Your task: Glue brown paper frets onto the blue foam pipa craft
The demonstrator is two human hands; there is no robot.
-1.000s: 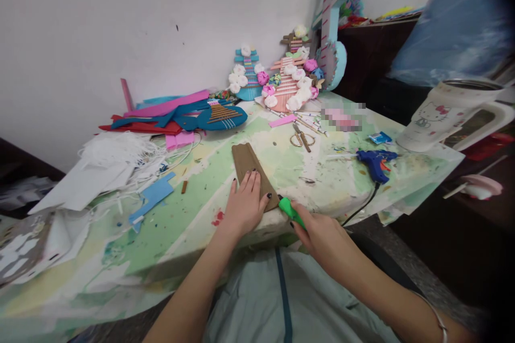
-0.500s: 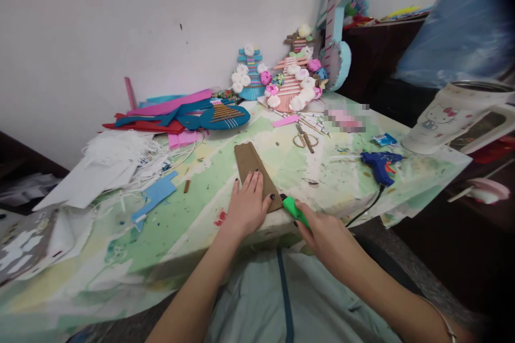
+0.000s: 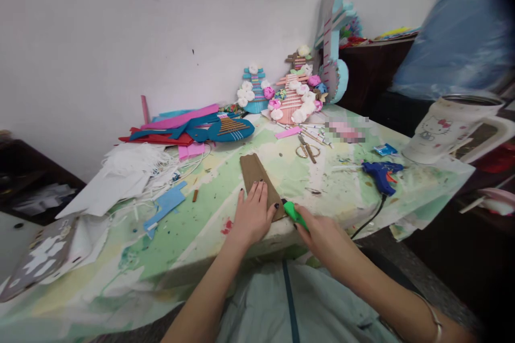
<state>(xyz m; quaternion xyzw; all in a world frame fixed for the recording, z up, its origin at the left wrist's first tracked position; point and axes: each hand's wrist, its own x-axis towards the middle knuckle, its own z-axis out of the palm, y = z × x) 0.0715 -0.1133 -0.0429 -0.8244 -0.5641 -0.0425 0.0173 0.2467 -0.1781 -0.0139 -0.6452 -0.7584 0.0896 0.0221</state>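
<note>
A brown strip of cardboard (image 3: 253,167) lies slanted at the table's front edge. My left hand (image 3: 254,214) is laid flat on its lower part, fingers stretched out and a little apart. In my right hand (image 3: 317,233) is a green utility knife (image 3: 295,213), gripped with the fingers wrapped round it. Its dark front end meets the cardboard's right edge, close to my left thumb; the blade itself is too small to make out. Beyond the cardboard lie scissors (image 3: 308,150) with their handles apart.
To the right are a blue glue gun (image 3: 381,174) with a black cord and a large white cup (image 3: 436,128). Flower-decorated craft instruments (image 3: 295,99) lean at the back wall. White sheets and strings (image 3: 116,177), plus a blue scrap (image 3: 167,203), lie left on the painted tablecloth (image 3: 181,249).
My view has tilted up and shifted slightly left, so a wall hanging now shows at the top. Both hands, the knife and the cardboard keep nearly the same places on the table.
</note>
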